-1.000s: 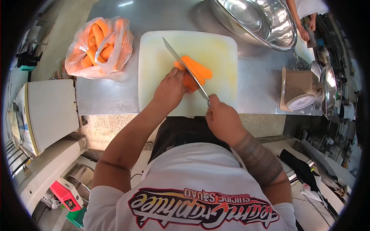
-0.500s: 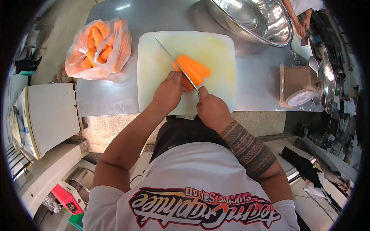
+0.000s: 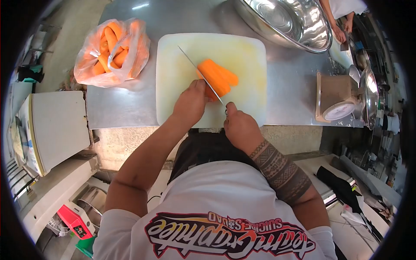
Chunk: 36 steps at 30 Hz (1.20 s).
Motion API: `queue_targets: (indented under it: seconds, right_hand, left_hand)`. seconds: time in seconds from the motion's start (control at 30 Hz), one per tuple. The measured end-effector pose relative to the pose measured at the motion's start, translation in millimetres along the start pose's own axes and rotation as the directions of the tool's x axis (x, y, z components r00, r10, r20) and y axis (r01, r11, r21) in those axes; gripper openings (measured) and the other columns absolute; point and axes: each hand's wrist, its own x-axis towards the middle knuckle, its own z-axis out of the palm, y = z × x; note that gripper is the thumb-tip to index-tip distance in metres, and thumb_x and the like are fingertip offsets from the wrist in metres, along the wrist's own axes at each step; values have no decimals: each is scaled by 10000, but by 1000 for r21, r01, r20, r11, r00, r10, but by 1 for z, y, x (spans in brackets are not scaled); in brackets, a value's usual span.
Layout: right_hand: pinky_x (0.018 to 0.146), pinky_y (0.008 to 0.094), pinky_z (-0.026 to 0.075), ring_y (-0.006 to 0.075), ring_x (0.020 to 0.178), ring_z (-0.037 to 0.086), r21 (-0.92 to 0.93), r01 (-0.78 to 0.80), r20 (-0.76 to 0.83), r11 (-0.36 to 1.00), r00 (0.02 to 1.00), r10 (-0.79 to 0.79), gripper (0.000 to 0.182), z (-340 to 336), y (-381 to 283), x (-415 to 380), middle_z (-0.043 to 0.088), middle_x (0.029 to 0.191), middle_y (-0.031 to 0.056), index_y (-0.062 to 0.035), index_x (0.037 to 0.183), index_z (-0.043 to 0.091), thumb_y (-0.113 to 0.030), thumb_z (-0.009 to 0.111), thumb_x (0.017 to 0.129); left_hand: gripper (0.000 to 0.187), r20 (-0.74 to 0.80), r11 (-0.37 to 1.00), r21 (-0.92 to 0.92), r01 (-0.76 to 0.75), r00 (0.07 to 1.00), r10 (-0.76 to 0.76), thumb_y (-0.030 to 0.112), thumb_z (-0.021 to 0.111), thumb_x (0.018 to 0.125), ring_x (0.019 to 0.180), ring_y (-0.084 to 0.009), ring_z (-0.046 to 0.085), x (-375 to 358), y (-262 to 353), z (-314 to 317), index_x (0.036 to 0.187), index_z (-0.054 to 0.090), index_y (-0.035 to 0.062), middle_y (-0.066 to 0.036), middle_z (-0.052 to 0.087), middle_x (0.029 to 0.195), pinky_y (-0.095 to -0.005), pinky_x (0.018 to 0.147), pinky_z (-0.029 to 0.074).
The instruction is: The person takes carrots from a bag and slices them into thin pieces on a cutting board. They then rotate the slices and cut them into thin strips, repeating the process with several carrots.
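Pieces of orange carrot (image 3: pixel 214 78) lie side by side on a white cutting board (image 3: pixel 173 60). My left hand (image 3: pixel 192 100) is closed at their near left end, its fingers curled and pressed on the carrot. A knife (image 3: pixel 195 65) lies diagonally across the carrot, its tip toward the upper left and its blade beside my left fingers. Wrapped round the knife's handle is my right hand (image 3: pixel 241 125), which hides most of that handle. At the left of the metal table stands a clear plastic bag (image 3: pixel 134 56) filled with several peeled carrots (image 3: pixel 111 39).
A large steel bowl (image 3: pixel 284 21) sits at the back right of the metal table (image 3: pixel 288 95). A scale (image 3: pixel 338 97) stands near the right edge. Another person's hands (image 3: pixel 342 32) show at the upper right, beside a blade. A white cabinet (image 3: pixel 60 125) is at the left.
The knife and my right hand have shifted slightly toward the right. The whole view has also moved a little. My left hand remains on the carrot.
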Motion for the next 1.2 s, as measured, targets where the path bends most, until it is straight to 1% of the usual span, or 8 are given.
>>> queue_targets:
  seconds: [0.07, 0.17, 0.43, 0.67, 0.77, 0.87, 1.07, 1.2]
  right_hand:
    - [696, 527, 592, 421, 775, 733, 9, -21, -4, 1000, 1000, 21, 181, 2, 0, -6, 707, 804, 224, -9, 1068, 519, -93, 620, 944]
    - [710, 535, 592, 433, 780, 731, -11, -23, -10, 1000, 1000, 22, 165, -13, -3, -13, 707, 807, 230, -3, 1059, 522, -96, 611, 956]
    - [711, 559, 574, 465, 801, 720, 70, -126, 153, 990, 982, 114, 188, -70, -20, -60, 707, 823, 260, 11, 1081, 501, -81, 614, 962]
    - [691, 526, 587, 435, 759, 721, -13, -29, 30, 1000, 999, 29, 182, 0, -4, -20, 703, 796, 230, -15, 1073, 512, -92, 627, 954]
    - [717, 560, 572, 471, 789, 710, -5, -69, 40, 998, 997, 70, 217, 3, -6, -17, 703, 829, 256, -3, 1126, 520, -102, 626, 965]
    - [687, 514, 594, 418, 738, 727, -34, -14, -49, 999, 999, 12, 142, -4, -4, -20, 699, 774, 218, -25, 1031, 533, -97, 626, 951]
    - [693, 532, 591, 429, 761, 735, 15, -52, 75, 999, 996, 50, 178, -58, -26, -61, 701, 786, 241, -6, 1085, 533, -95, 617, 956]
    - [699, 544, 592, 442, 770, 735, -16, -72, 57, 997, 996, 73, 168, 3, 5, -43, 697, 786, 252, -6, 1086, 527, -100, 600, 967]
  left_hand:
    - [344, 19, 999, 3, 34, 999, -35, 117, 768, 904, 1081, -443, 685, -9, 2, 1, 1170, 588, -7, -220, 690, 1152, -523, 902, 561]
    - [341, -3, 1000, 1, -20, 1000, 20, 128, 765, 915, 1081, -444, 686, -9, 2, 2, 1173, 586, -5, -224, 698, 1147, -522, 883, 568]
    - [346, 14, 999, 33, 9, 1000, -9, 108, 751, 919, 1048, -436, 705, -7, 8, 2, 1199, 581, -3, -222, 718, 1161, -517, 875, 571]
    - [221, 5, 999, 29, 14, 1000, -14, 50, 649, 949, 959, -422, 729, -9, 4, 6, 1139, 564, -24, -234, 716, 1069, -499, 825, 594]
    - [189, -33, 999, -37, 12, 999, -13, 114, 700, 957, 1003, -421, 721, -13, -2, 12, 1086, 629, -3, -203, 749, 1060, -513, 854, 581]
    - [189, -74, 1000, -28, -12, 997, 10, 121, 696, 964, 988, -424, 724, -15, 0, 18, 1088, 624, -1, -209, 750, 1040, -512, 844, 582]
    - [152, -50, 998, 63, -10, 999, 13, 125, 683, 977, 959, -411, 731, -15, 3, 13, 1072, 636, 16, -198, 753, 1038, -504, 829, 585]
    - [125, -73, 999, 5, -42, 996, 43, 125, 681, 977, 947, -392, 735, -17, -5, 19, 1054, 665, 27, -189, 756, 1008, -493, 832, 584]
